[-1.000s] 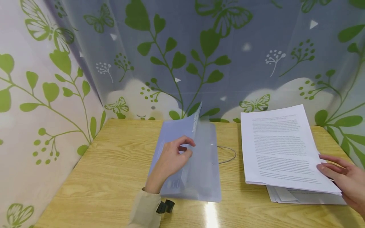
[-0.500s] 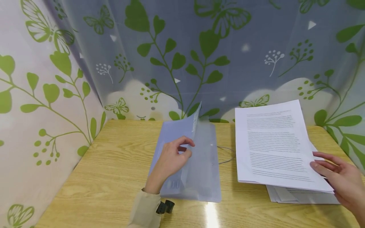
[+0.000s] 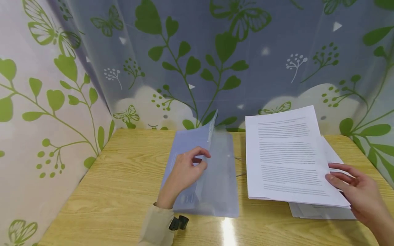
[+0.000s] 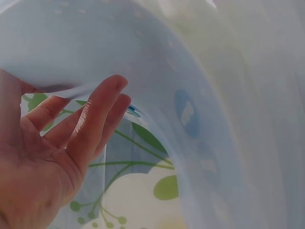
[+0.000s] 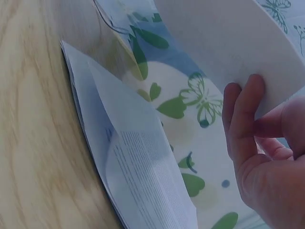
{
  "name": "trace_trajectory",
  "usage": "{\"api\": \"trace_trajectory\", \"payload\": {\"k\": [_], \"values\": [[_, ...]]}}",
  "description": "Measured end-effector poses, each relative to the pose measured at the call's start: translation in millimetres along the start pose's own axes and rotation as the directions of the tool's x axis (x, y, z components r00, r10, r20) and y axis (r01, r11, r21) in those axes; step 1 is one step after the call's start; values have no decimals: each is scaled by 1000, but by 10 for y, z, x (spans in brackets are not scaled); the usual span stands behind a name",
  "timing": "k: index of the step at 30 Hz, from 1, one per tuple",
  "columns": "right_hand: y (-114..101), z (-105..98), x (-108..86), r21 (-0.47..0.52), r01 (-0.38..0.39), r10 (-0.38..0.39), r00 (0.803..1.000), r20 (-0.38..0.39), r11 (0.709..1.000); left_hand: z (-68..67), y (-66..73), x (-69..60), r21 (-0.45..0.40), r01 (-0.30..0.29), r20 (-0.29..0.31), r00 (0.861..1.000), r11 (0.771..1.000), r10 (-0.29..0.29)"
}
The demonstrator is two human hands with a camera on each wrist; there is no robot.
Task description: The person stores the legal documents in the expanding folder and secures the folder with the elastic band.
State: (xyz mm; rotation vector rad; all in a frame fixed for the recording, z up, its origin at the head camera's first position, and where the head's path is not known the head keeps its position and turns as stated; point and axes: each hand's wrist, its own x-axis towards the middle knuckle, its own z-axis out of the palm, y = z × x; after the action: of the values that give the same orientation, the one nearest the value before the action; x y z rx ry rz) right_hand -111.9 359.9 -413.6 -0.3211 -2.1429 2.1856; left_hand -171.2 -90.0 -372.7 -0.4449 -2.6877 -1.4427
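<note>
A translucent blue plastic folder (image 3: 223,191) lies on the table with its cover raised. The left hand (image 3: 184,171) holds that cover up; in the left wrist view the left hand (image 4: 62,138) has its thumb behind the bent plastic (image 4: 86,43). Printed sheets (image 3: 286,160) hang tilted from the right hand (image 3: 360,191), pinched at their right edge between thumb and fingers. From the right wrist view, the right hand (image 5: 262,143) grips the back of the raised sheets (image 5: 224,47). Beneath them another stack of papers (image 3: 326,212) rests on the table.
A thin grey cord loop (image 3: 241,175) extends from the folder's right side, partly covered by the raised sheets. The wooden table (image 3: 123,177) ends at a patterned curtain (image 3: 271,68) behind and at the left. A black band is on the left wrist.
The right hand has moved left with the printed sheets, closer to the folder, uncovering more of the lower stack and covering part of the cord. The left hand and folder have stayed in place.
</note>
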Motion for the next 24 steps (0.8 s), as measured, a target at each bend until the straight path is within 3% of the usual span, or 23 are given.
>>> {"api": "trace_trajectory", "payload": {"k": [5,16,24], "values": [[-7,129,-15,-41,-3,2,1000,-11,999,4,1,-3,-4,7,-1,1000,1000,-7],[2,293,-33,-17,37,-37,999,29,999,8,-7,3,-2,2,-6,1000,1000,-2],[3,351,-61,-62,-17,18,1000,22,998,7,-6,1,-5,-3,-8,1000,1000,3]]}}
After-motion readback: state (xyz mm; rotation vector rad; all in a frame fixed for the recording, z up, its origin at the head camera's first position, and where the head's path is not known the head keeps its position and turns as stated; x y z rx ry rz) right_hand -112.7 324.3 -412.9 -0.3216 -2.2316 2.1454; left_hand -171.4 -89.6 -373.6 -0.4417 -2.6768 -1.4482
